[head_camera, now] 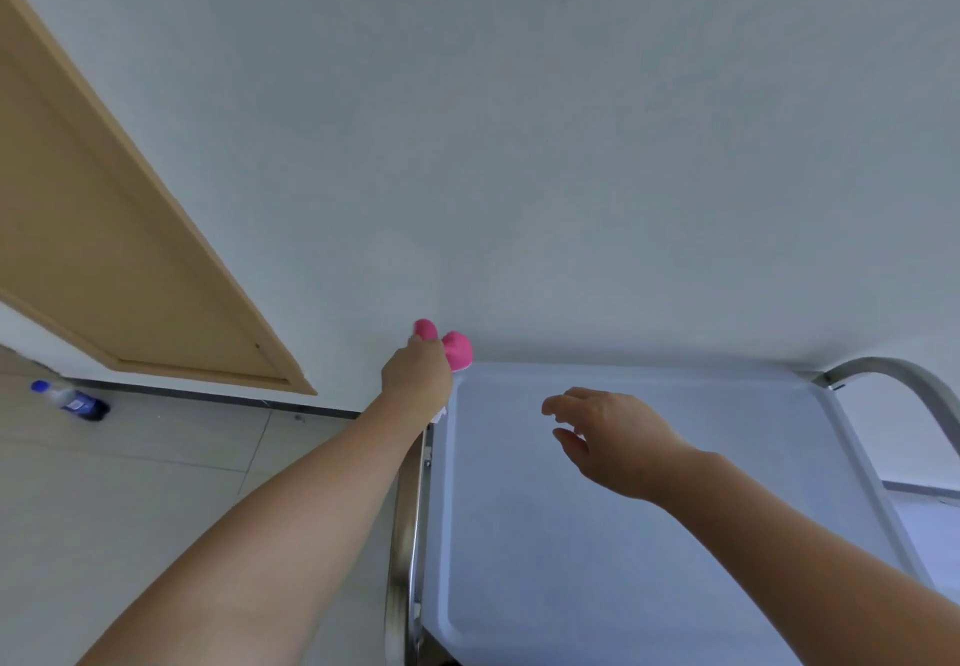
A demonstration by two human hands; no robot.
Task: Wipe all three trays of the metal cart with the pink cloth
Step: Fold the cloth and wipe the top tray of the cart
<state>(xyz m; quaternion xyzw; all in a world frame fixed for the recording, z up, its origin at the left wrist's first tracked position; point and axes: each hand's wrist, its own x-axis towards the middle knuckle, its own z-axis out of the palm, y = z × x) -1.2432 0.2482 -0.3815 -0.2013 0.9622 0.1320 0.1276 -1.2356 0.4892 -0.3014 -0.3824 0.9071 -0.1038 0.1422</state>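
Observation:
The metal cart's top tray (701,457) fills the lower right of the head view, pale and bare, pushed against the white wall. My left hand (415,374) is at the tray's far left corner, fingers closed around the bunched pink cloth (457,351), which sticks out above the fist. My right hand (608,436) hovers over the tray's left-middle, fingers spread and slightly curled, holding nothing. The cart's lower trays are hidden under the top tray.
The cart's curved steel handle (893,374) rises at the right; its left rail (410,535) runs down beside my left forearm. A wooden door (104,249) stands at the left. A plastic bottle with a blue cap (70,400) lies on the tiled floor by the baseboard.

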